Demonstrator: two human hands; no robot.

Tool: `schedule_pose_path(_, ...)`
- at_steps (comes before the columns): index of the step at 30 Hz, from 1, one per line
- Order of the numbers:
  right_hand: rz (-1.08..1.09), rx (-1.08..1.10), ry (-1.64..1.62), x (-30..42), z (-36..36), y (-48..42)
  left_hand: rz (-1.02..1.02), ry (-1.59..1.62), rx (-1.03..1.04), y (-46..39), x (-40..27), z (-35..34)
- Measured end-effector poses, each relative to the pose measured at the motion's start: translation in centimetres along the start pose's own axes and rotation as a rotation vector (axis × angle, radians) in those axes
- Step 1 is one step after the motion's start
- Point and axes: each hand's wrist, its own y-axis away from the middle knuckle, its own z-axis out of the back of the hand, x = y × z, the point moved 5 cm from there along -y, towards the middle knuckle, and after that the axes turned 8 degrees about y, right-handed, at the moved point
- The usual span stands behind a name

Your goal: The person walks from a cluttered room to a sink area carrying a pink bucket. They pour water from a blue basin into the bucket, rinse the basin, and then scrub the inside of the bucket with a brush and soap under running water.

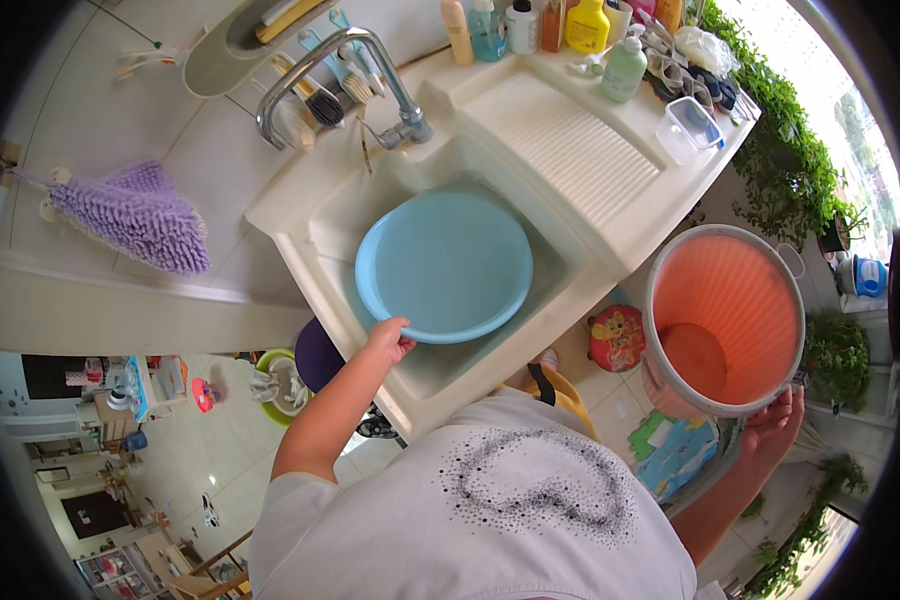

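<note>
My left hand (pixel 391 341) grips the near left rim of a round light-blue plastic basin (pixel 365 274), thumb over the edge. The basin sits in a white laundry sink (pixel 487 373); it seems to contain clear water, though the level is hard to tell. Off to the right, my right hand (pixel 774 424) holds the lower rim of a ribbed orange bucket (pixel 746 292) with a grey rim. Its mouth is tipped toward me, and nothing shows inside. A chrome faucet (pixel 352 45) arches behind the basin, its spout swung left of the sink.
A ribbed washboard (pixel 562 142) adjoins the sink. Several bottles (pixel 521 28), a pump bottle (pixel 624 71) and a clear plastic box (pixel 686 131) line its back edge. A purple chenille towel (pixel 135 217) hangs at left. On the floor stand a cartoon-printed stool (pixel 616 337) and a purple tub (pixel 317 356).
</note>
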Motion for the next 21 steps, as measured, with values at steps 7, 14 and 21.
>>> schedule_pose_path(7, -0.033, -0.028, -0.028, 0.1, -1.8, 1.3, -0.075, -0.142, 0.019, -1.0, -4.8, 0.5)
schedule_pose_path(14, -0.015, -0.127, 0.006, -0.4, -3.2, 1.8, -0.102, -0.241, -0.040, 0.0, -7.4, 1.6)
schedule_pose_path(21, -0.041, -0.066, -0.013, -1.3, -3.1, 1.2, -0.101, -0.283, 0.023, 2.4, -7.0, 2.7)
